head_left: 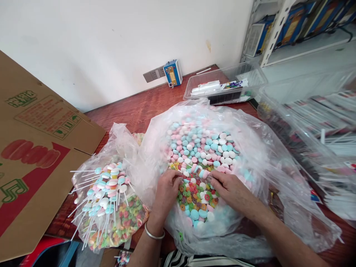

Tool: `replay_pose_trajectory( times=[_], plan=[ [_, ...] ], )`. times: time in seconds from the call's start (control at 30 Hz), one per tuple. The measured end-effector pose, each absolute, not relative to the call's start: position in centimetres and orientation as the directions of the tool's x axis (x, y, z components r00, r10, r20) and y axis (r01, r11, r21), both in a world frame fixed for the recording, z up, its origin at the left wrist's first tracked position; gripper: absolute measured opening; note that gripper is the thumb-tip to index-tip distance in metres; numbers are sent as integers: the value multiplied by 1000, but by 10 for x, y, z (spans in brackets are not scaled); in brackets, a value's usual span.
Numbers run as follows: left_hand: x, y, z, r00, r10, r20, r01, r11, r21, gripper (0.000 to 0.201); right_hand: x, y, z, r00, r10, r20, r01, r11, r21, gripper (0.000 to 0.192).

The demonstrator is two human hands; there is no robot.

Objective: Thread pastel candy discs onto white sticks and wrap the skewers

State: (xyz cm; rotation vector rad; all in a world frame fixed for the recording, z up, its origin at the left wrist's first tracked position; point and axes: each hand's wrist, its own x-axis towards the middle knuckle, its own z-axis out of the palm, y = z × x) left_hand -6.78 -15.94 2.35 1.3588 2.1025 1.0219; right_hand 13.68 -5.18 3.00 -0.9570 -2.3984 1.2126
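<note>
Both my hands are over a big clear plastic bag (pixel 250 129) of pastel button-shaped marshmallows (pixel 194 142) and small coloured gummy rings (pixel 191 194). Between my fingertips runs a short row of pink, blue and white pieces, a candy skewer (pixel 198 171). My left hand (pixel 169 183), with a bangle at its wrist, pinches the skewer's left end. At the other end, the closed fingers of my right hand (pixel 226 185) grip the candy; the fingertips partly hide it. To the left, finished-looking candy skewers on white sticks (pixel 107 189) lie piled on a smaller bag of gummy rings (pixel 133 215).
A cardboard box (pixel 41 129) stands at the left. Behind the big bag is a clear plastic tray (pixel 225 79) with packets. Another clear bin (pixel 294 122) at right holds many white sticks or wrappers. A blue device (pixel 172 73) sits by the wall socket (pixel 154 74); shelves (pixel 303 48) rise behind.
</note>
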Motion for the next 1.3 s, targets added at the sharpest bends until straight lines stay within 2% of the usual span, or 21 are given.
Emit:
replay_pose_trajectory(
  times=[0.07, 0.1, 0.13, 0.2, 0.23, 0.3, 0.37, 0.43, 0.5, 0.6, 0.83, 0.93, 1.03, 1.13, 1.2, 1.3],
  plan=[
    [-66, -158, 25, -532, 840, -105, 260, 281, 924, 10, 136, -54, 31, -771, 634, -70, 432, 439, -787, 30],
    [-65, -157, 27, -551, 818, -165, 120, 273, 955, 15, 136, -55, 31, -783, 617, -77, 427, 443, -788, 30],
    [-65, -156, 28, -557, 805, -203, 26, 261, 965, 19, 136, -56, 32, -792, 605, -79, 419, 445, -791, 29],
    [-65, -155, 29, -574, 790, -215, -12, 254, 967, 20, 136, -57, 32, -802, 593, -71, 404, 450, -797, 29],
    [-66, -156, 30, -590, 783, -195, 33, 265, 964, 18, 137, -57, 32, -800, 597, -63, 401, 453, -796, 30],
    [-68, -158, 31, -626, 776, -81, 237, 288, 928, 13, 138, -56, 33, -784, 619, -45, 408, 459, -789, 30],
    [-71, -162, 32, -607, 788, 102, 499, 278, 821, 18, 138, -55, 33, -763, 646, -33, 422, 458, -783, 30],
    [-72, -166, 34, -492, 845, 209, 683, 226, 694, 27, 139, -54, 33, -750, 660, -31, 431, 452, -781, 30],
    [-71, -170, 38, -339, 925, 172, 756, 159, 634, 26, 139, -54, 34, -749, 662, -32, 430, 449, -783, 29],
    [-64, -174, 40, -173, 984, 34, 768, 113, 630, 19, 139, -55, 36, -754, 656, -34, 423, 445, -789, 30],
    [-38, -169, 32, -187, 982, 27, 799, 136, 586, 14, 137, -55, 34, -760, 649, -34, 422, 453, -785, 29],
    [-40, -166, 30, -358, 934, 12, 621, 228, 750, 13, 139, -54, 34, -771, 636, -45, 425, 459, -780, 29],
    [-48, -163, 30, -565, 805, -183, 180, 337, 924, 19, 141, -54, 35, -793, 607, -44, 400, 466, -789, 29],
    [-54, -161, 32, -600, 722, -344, -185, 293, 938, 33, 141, -56, 36, -819, 572, -53, 378, 468, -799, 30],
    [-54, -160, 34, -603, 704, -375, -283, 250, 926, 38, 140, -57, 36, -830, 554, -61, 371, 467, -803, 30],
    [-52, -159, 36, -612, 695, -377, -323, 215, 921, 41, 139, -59, 35, -831, 550, -86, 388, 461, -798, 31]
  ],
)
